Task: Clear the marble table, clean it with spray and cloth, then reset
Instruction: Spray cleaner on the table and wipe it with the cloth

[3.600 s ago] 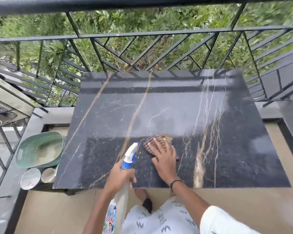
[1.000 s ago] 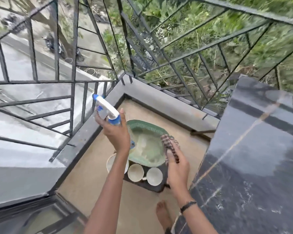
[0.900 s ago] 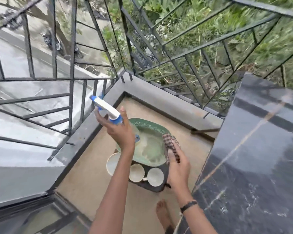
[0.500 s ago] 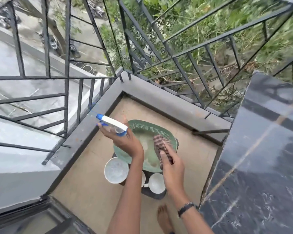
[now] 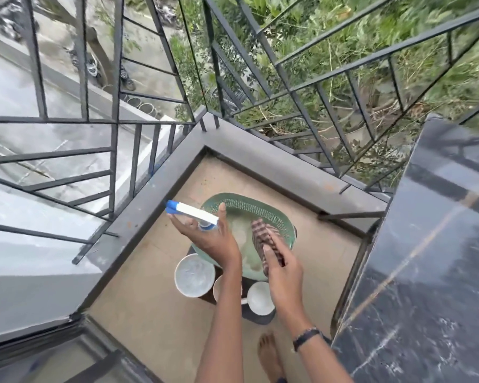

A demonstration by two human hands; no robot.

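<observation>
The black marble table (image 5: 432, 244) fills the right side, its top bare and streaked with damp. My left hand (image 5: 213, 239) grips the neck of a white and blue spray bottle (image 5: 191, 212), with the nozzle pointing left over the floor. My right hand (image 5: 282, 272) holds a striped brown cloth (image 5: 263, 239) above a green mesh basket (image 5: 249, 208). Below the basket, a white bowl (image 5: 194, 275) and two white cups (image 5: 259, 297) sit on a dark low stand (image 5: 256, 316).
A black metal railing (image 5: 114, 120) and a grey ledge (image 5: 155, 194) wrap the balcony corner to the left and behind. Beige floor tiles (image 5: 150, 308) lie around the stand. My bare foot (image 5: 268, 355) stands between the stand and the table.
Since 3.6 s ago I turned left from the table, taking the cloth off its top. Over the last second both hands lowered toward the green basket, and the bottle's nozzle tipped flatter.
</observation>
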